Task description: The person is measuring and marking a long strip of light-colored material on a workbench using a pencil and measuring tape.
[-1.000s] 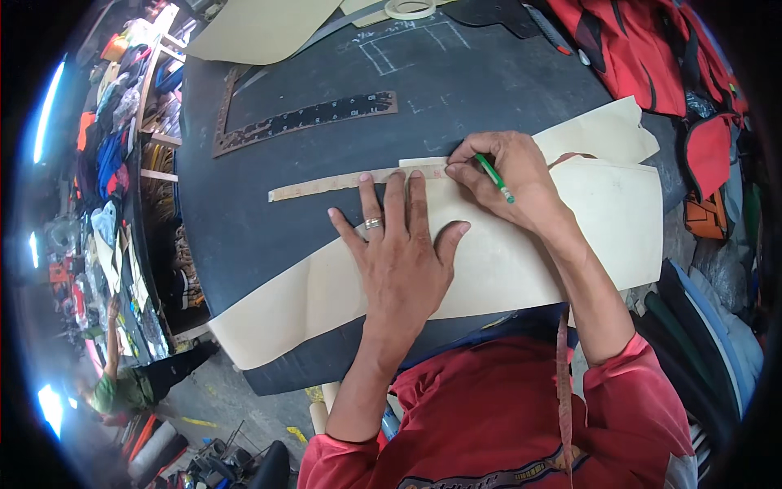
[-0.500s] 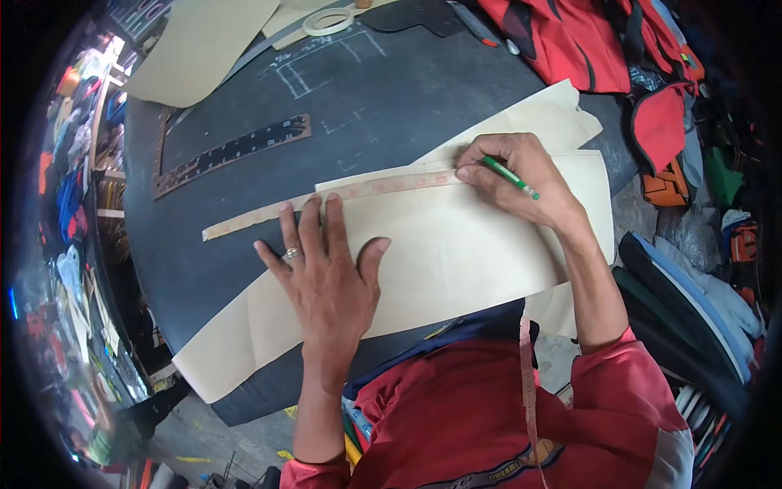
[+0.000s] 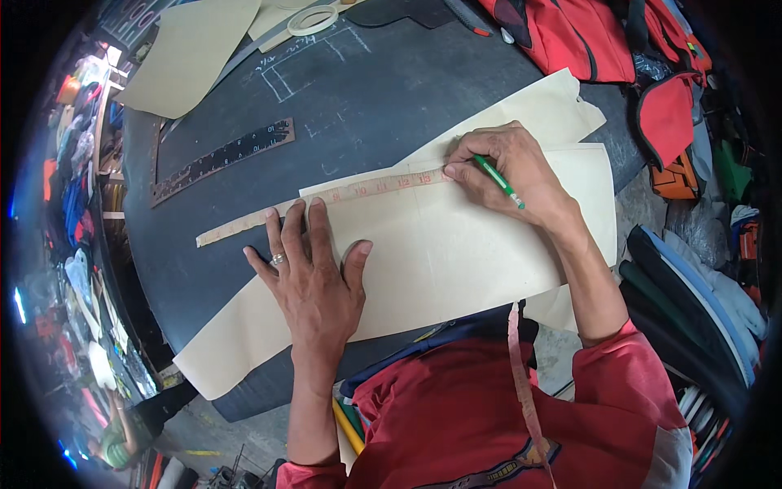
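Observation:
A pale tape measure (image 3: pixel 371 187) lies slantwise along the upper edge of a large cream paper sheet (image 3: pixel 472 236), its left end reaching onto the dark tabletop. My left hand (image 3: pixel 318 277) rests with fingers spread, the fingertips on the tape and the palm over the sheet. Further right, my right hand (image 3: pixel 513 167) bends its fingers round a green pencil (image 3: pixel 498 181), whose blunt end points toward me. The thumb and fingertips of that hand meet the tape at the sheet's upper edge; the pencil's tip is hidden. A pinkish tape length (image 3: pixel 521 367) hangs before my red shirt.
A dark L-shaped ruler (image 3: pixel 224 155) lies left of the sheets on the black table (image 3: pixel 366 106), near chalk lines. Beyond are a tape roll (image 3: pixel 313 20) and a tan pattern piece (image 3: pixel 191 61). Red bags (image 3: pixel 590 41) sit at the far right; rolled material (image 3: pixel 692 306) stands beside my right arm.
The view has shifted slightly, so the ruler, the tape roll and both hands appear a little further left. Both hands keep their places on the tape, and the pencil stays in my right.

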`<state>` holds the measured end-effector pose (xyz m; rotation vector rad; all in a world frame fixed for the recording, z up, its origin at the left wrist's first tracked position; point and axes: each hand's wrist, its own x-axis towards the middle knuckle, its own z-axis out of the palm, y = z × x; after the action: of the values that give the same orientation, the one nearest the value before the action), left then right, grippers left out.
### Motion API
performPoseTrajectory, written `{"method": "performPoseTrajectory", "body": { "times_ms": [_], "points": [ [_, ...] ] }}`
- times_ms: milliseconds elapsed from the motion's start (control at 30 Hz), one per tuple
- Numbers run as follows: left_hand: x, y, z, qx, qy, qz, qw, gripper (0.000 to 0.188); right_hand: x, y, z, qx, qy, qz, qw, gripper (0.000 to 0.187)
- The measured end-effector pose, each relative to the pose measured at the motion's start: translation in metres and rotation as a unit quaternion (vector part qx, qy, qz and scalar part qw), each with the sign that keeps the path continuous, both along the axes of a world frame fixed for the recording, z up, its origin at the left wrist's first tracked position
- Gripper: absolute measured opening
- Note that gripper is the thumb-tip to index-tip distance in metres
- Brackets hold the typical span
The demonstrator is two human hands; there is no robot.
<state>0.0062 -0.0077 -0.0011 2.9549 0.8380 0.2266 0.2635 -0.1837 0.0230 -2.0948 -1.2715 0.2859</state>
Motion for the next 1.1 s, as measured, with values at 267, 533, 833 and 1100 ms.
{"method": "performPoseTrajectory", "body": {
  "times_ms": [267, 533, 833, 1100],
  "points": [
    [0.001, 0.000, 0.001, 0.000, -0.004, 0.000, 1.000, 0.074, -0.007, -0.001, -0.015, 0.037, -0.078, -0.013, 0.996, 0.011],
    [0.002, -0.001, 0.002, 0.003, 0.002, 0.000, 1.000, 0.073, -0.005, -0.005, -0.027, 0.089, -0.077, -0.017, 0.993, 0.011],
    [0.002, -0.001, 0.004, 0.000, 0.007, 0.002, 1.000, 0.071, 0.022, -0.020, -0.013, 0.049, -0.104, -0.012, 0.993, 0.022],
    [0.004, -0.002, 0.003, 0.004, 0.004, 0.001, 1.000, 0.070, 0.018, -0.026, -0.024, 0.057, -0.099, -0.011, 0.993, 0.023]
  ]
}}
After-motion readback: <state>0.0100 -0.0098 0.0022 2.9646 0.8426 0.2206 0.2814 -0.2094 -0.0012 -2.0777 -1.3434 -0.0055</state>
